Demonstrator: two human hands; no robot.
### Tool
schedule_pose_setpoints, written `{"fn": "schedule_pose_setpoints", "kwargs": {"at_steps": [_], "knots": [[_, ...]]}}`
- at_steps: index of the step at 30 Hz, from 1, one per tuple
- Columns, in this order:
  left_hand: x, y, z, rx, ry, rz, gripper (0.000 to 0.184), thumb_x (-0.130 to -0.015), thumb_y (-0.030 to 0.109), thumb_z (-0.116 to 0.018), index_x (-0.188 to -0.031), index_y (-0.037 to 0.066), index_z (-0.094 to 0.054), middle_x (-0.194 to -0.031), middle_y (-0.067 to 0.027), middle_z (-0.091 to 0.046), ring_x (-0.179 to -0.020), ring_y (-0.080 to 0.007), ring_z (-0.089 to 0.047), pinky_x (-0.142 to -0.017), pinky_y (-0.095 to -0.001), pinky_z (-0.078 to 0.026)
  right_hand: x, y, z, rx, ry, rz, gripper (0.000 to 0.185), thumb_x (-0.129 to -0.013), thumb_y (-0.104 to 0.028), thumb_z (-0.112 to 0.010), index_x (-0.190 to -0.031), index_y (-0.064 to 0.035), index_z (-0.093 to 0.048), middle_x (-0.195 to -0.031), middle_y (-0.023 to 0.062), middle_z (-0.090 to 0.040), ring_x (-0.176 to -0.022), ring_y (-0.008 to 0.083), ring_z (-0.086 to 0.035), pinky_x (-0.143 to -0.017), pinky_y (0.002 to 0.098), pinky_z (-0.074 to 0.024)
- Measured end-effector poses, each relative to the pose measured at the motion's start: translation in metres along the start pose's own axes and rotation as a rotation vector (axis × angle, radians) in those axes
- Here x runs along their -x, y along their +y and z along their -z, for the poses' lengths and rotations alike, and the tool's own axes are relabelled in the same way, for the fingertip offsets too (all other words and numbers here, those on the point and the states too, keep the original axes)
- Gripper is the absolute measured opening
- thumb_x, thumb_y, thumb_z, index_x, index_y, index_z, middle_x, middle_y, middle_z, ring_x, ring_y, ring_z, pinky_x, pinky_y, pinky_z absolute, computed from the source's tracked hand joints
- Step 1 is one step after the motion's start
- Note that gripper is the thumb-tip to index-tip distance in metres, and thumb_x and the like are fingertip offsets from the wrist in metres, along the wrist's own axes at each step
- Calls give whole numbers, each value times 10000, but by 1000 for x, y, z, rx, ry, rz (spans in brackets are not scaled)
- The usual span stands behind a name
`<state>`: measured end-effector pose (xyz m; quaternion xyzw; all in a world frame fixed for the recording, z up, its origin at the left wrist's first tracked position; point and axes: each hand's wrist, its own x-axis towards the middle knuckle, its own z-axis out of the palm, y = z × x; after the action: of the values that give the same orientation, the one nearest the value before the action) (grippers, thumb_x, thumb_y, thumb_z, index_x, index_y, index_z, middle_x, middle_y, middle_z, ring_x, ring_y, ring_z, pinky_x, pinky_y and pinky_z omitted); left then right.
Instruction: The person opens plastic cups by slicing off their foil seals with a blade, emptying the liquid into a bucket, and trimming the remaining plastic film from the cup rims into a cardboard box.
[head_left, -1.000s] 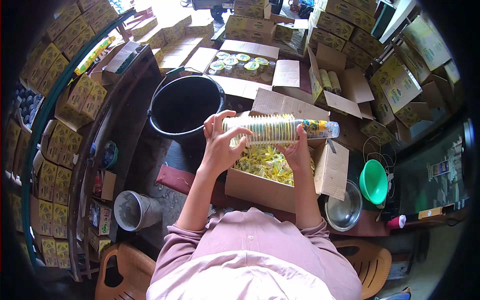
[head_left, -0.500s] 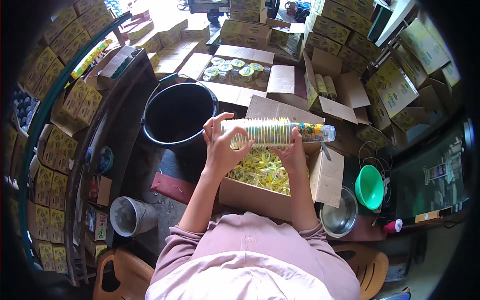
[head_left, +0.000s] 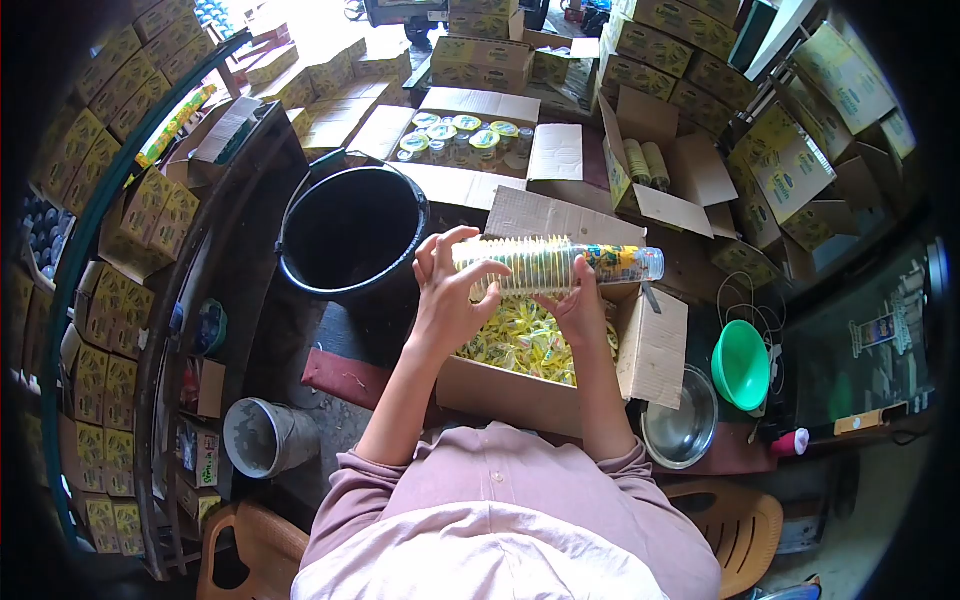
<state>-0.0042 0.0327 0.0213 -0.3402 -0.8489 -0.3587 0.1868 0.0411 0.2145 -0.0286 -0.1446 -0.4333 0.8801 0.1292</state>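
- Black bucket (head_left: pixel 350 230) stood just left of the grip.
- Grey bucket (head_left: pixel 292 440) stood lower left of it.
- Metal bowl (head_left: pixel 685 430) sat lower right, green bowl (head_left: pixel 741 366) just beside.
- Pink spool (head_left: pixel 790 442) was farther right.
- Stacked cartons (head_left: pixel 90 375) stood far left.

Glossy clear plastic cups (head_left: pixel 525 266), matt cardboard box (head_left: pixel 508 396)

Two hands (head_left: pixel 447 297) (head_left: pixel 580 308); one cup stack (head_left: pixel 520 266); two orange chairs (head_left: pixel 268 548) (head_left: pixel 762 505).

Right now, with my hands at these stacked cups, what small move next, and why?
Perhaps loosen the stack at its left end with your left hand: it is at that end, while your right hand holds the stack farther along, above the open box.
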Motion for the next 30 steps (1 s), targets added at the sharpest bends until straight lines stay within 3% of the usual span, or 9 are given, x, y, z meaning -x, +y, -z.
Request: {"fn": "schedule_pose_setpoints", "kwargs": {"at_steps": [14, 20, 23, 30], "knots": [[0, 14, -6, -62, 102, 60, 214, -603, 254, -741, -758, 188, -609, -1197, -54, -404, -1158, -312, -256, -956, -444, -197, 5, 0, -3, -7, -14, 16, 475, -826, -442, -532, -1167, -124, -437, -1097, 41, -564, -994, 171, -569, -815, 396, -486], [0, 12, -14, 4, 101, 89, 219, -603, 209, -737, -782, 192, -613, -1193, -49, -403, -1155, -292, -264, -948, -435, -206, 4, 5, 2, -33, -9, 8, 462, -825, -439, -540, -1164, -139, -445, -1105, 30, -559, -989, 162, -569, -781, 393, -499], [-2, 17, -12, 25, 89, 36, 239, -612, 181, -723, -831, 208, -630, -1193, -43, -398, -1154, -288, -265, -947, -422, -208, 8, 1, -3, -91, 13, 39, 432, -834, -326, -563, -1129, -29, -457, -1036, 87, -564, -917, 180, -600, -732, 367, -535], [-3, 17, -14, 3, 38, -27, 241, -630, 145, -696, -848, 236, -652, -1204, -40, -390, -1149, -300, -259, -959, -413, -184, 9, -2, -6, -81, 26, 29, 416, -835, -318, -563, -1115, -25, -470, -1016, 90, -574, -899, 174, -605, -709, 351, -544]]}}
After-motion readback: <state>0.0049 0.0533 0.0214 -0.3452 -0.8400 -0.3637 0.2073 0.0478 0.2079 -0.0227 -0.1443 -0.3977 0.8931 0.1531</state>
